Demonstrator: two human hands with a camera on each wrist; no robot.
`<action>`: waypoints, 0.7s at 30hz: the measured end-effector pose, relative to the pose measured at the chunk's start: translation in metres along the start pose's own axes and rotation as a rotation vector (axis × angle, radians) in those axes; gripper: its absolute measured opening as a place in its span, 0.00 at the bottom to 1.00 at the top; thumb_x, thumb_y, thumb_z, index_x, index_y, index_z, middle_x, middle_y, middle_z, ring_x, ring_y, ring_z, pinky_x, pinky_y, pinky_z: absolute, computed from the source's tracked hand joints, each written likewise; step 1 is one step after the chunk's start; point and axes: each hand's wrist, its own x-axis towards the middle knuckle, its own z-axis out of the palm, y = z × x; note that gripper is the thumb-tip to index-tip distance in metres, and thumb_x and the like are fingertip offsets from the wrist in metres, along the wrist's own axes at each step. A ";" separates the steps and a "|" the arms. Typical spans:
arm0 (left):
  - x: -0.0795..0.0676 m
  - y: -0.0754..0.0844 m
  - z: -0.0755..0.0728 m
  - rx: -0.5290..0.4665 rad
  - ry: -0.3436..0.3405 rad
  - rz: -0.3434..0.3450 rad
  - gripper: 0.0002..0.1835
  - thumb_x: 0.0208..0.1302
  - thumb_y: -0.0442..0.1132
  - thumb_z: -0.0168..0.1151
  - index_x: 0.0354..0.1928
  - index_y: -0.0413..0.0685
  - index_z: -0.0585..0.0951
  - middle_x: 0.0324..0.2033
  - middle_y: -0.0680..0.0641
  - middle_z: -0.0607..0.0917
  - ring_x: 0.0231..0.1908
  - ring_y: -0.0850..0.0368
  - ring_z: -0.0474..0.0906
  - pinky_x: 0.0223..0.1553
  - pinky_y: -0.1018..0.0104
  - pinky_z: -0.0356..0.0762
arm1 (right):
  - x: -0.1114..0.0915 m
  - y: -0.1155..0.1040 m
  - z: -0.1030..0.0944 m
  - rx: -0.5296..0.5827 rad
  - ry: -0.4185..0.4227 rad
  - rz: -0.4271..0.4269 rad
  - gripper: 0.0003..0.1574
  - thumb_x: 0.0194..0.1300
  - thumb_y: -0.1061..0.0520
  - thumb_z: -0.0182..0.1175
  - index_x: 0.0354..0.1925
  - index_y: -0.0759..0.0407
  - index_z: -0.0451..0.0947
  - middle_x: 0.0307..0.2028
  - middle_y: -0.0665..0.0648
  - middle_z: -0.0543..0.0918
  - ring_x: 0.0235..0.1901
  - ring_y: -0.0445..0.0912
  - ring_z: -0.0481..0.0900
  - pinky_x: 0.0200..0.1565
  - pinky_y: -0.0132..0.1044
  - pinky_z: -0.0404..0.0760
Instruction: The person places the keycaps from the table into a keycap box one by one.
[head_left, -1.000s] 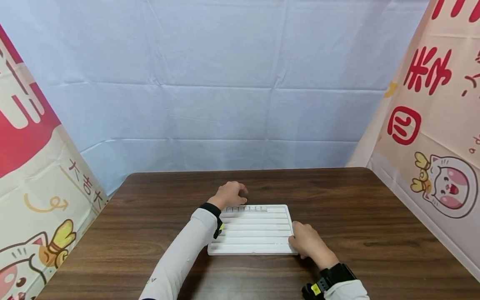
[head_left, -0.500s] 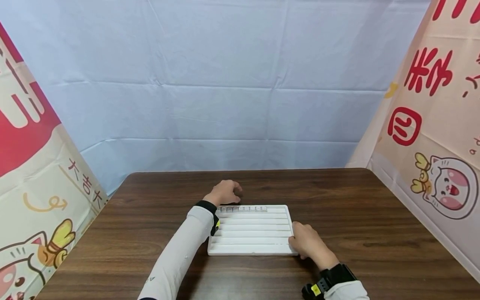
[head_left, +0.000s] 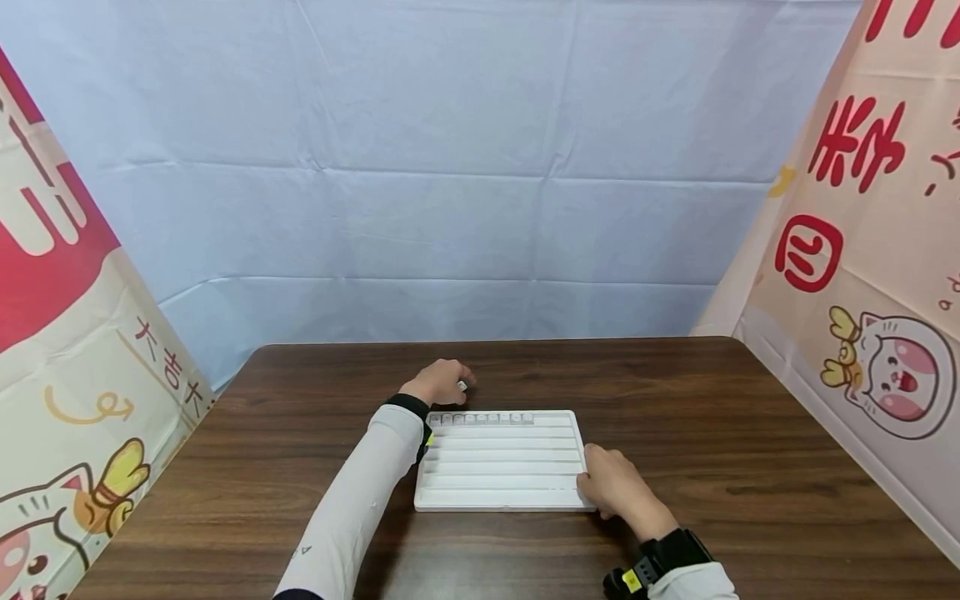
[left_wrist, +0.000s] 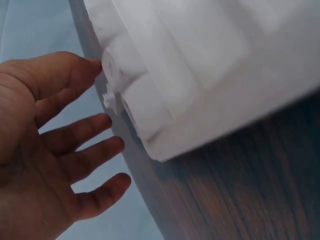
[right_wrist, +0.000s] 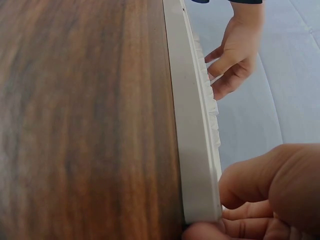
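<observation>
A shallow white tray (head_left: 502,467) with long parallel grooves lies on the table. Along its far groove runs a row of small white block-like pieces (head_left: 495,418), which look rounded close up in the left wrist view. My left hand (head_left: 438,382) is just beyond the tray's far left corner, pinching a small white piece (head_left: 462,386) at its fingertips. In the left wrist view that piece (left_wrist: 109,98) shows by the thumb tip, and the other fingers are spread apart. My right hand (head_left: 617,485) grips the tray's right edge near the front corner, thumb at the rim.
The dark wood-grain table (head_left: 322,475) extends on all sides of the tray. A pale blue cloth (head_left: 465,208) hangs behind it. Printed banners stand at the left (head_left: 97,400) and right (head_left: 862,275).
My left hand has moved a little left along the tray's far edge, uncovering more of the row. A white piece now shows at its fingertips. The right hand and tray have stayed put.
</observation>
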 end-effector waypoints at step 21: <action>0.003 -0.004 0.000 0.086 0.016 0.004 0.10 0.58 0.30 0.64 0.42 0.47 0.84 0.42 0.47 0.82 0.43 0.52 0.78 0.38 0.62 0.76 | -0.002 -0.002 -0.001 -0.001 -0.003 -0.026 0.16 0.60 0.69 0.52 0.46 0.77 0.70 0.21 0.60 0.72 0.10 0.45 0.71 0.12 0.35 0.71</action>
